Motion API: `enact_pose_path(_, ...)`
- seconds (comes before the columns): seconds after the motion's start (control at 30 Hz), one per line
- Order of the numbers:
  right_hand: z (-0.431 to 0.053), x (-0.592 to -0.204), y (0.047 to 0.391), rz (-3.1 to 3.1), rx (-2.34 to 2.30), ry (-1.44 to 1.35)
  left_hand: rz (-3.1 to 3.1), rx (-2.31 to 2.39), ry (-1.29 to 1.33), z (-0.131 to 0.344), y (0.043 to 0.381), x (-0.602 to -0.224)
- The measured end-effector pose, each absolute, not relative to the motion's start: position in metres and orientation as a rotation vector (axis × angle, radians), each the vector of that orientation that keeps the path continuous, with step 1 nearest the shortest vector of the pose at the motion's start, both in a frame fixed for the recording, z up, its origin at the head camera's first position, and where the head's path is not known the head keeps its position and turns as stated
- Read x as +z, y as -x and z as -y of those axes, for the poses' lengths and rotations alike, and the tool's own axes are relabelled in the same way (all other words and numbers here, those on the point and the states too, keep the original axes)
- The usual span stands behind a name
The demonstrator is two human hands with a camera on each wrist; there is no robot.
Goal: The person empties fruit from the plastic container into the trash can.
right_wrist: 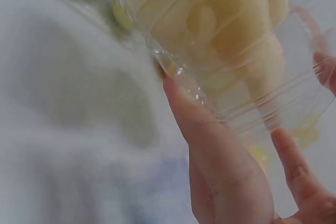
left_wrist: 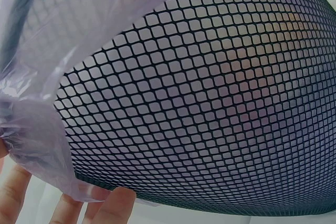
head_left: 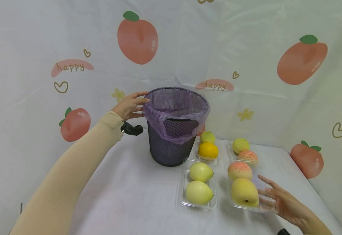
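My left hand (head_left: 131,106) reaches from the left with extended fingers touching the upper side of a black mesh wastebasket (head_left: 171,148), where a purple plastic bag (head_left: 165,122) folds over the rim. In the left wrist view, fingertips (left_wrist: 118,203) lie by the bag's gathered edge. My right hand (head_left: 291,205) holds the near end of a clear plastic fruit box (head_left: 267,204), thumb on one side and fingers on the other. That box contains a yellow peach-shaped fruit (head_left: 244,191) and a pink-and-yellow speckled fruit (head_left: 239,170).
Left of the held box, another clear box (head_left: 182,182) carries two pale green-yellow fruits (head_left: 200,192). Behind stand two more boxes, one with a green fruit (head_left: 207,137) and a yellow one (head_left: 208,150), one with a green fruit and a speckled fruit (head_left: 248,156). A patterned cloth (head_left: 173,42) hangs behind.
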State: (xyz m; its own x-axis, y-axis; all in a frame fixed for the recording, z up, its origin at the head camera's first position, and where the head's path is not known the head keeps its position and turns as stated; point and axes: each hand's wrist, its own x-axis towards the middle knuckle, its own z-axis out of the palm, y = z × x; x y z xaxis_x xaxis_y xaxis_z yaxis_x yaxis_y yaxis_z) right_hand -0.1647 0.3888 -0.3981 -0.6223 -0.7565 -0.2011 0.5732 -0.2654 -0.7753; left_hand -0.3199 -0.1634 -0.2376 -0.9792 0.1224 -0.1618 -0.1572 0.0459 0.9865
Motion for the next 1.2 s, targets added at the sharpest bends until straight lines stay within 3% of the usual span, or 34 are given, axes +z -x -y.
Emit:
enact_pose_path(0.87,-0.365,-0.354,0.189,-1.541,-2.008,0.272,-2.110,2.045,0.042,0.163,0.321,-0.238)
enact_pose_path(1.2,-0.353,-0.330,0.200,-1.153,-2.116,0.414,-2.109,2.050,0.059,0.162,0.322,-0.238)
